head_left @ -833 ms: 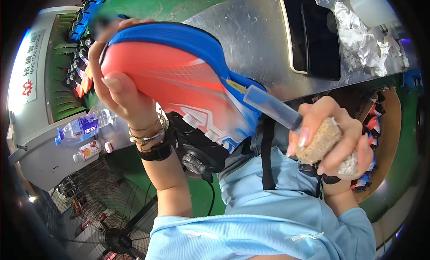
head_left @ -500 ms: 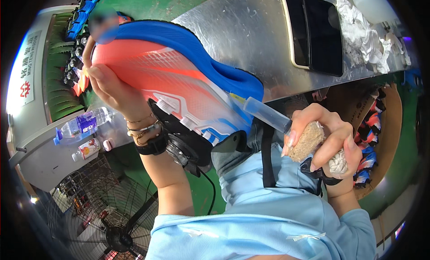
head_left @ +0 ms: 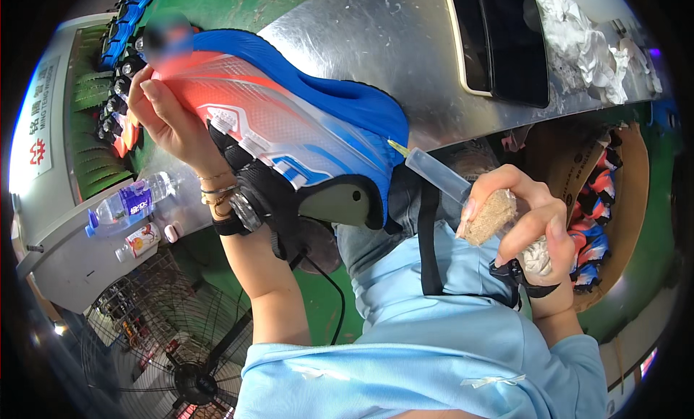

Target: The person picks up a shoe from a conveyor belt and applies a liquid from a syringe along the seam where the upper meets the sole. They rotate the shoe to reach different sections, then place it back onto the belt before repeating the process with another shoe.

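My left hand is closed on the toe end of a red, white and blue shoe, whose blue sole is turned up and away from me. Some of its fingers are hidden behind the shoe. In my right hand is a clear syringe with a yellow needle tip, which touches or nearly touches the blue sole edge near the heel. A tan, rough-looking pad is gripped in the same hand, and crumpled white tissue sits against the palm.
Beyond the shoe lies a metal table with a black phone and crumpled tissues. A cardboard box of shoes stands at right. On the left are a water bottle, a small bottle and a fan.
The shoe has moved left and tilted, showing more of its opening and heel lining. My right hand and the syringe have shifted slightly left, keeping the tip by the sole edge.
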Demonstrator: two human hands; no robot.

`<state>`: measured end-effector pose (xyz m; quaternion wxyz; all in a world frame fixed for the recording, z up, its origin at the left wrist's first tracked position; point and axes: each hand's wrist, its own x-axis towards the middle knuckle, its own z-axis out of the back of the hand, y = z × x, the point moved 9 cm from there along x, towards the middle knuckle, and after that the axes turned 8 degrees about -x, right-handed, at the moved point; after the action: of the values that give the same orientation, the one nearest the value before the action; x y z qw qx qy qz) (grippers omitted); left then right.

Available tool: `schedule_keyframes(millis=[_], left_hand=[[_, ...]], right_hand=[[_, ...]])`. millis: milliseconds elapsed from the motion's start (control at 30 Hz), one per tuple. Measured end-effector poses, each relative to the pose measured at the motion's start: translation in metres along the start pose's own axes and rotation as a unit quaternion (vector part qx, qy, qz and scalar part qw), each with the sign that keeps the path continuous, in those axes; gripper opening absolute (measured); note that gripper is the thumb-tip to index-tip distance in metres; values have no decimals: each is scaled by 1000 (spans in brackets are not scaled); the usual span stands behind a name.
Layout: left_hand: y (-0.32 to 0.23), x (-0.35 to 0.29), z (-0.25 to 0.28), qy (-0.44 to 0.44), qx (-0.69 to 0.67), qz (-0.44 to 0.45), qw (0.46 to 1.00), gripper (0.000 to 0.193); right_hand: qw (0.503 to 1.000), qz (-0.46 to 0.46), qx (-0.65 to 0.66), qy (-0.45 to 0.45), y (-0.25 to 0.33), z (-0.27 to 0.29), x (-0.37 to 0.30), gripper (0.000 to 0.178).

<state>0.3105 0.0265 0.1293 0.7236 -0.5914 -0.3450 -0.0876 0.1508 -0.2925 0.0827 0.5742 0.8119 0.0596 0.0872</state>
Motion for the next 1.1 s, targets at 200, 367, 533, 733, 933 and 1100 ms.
schedule_keyframes(millis=[200,367,533,733,933,1100], left_hand=[[12,-13,-1,22,-8,19,1000,33],[43,-31,18,-24,-80,155,984,34],[60,-72,37,-51,-84,326,940,28],[11,-132,77,-29,-57,410,910,30],[-29,-212,68,47,-79,543,834,30],[-41,-262,29,117,-213,630,737,41]], right_hand=[[1000,3,-18,-6,-3,1,0,53],[998,54,-41,13,-2,-6,10,49],[996,71,-54,-30,-12,-3,22,47],[998,55,5,-42,-21,-8,26,52],[998,40,-28,-34,-20,-12,24,54],[1000,12,-14,-23,-16,-22,16,51]])
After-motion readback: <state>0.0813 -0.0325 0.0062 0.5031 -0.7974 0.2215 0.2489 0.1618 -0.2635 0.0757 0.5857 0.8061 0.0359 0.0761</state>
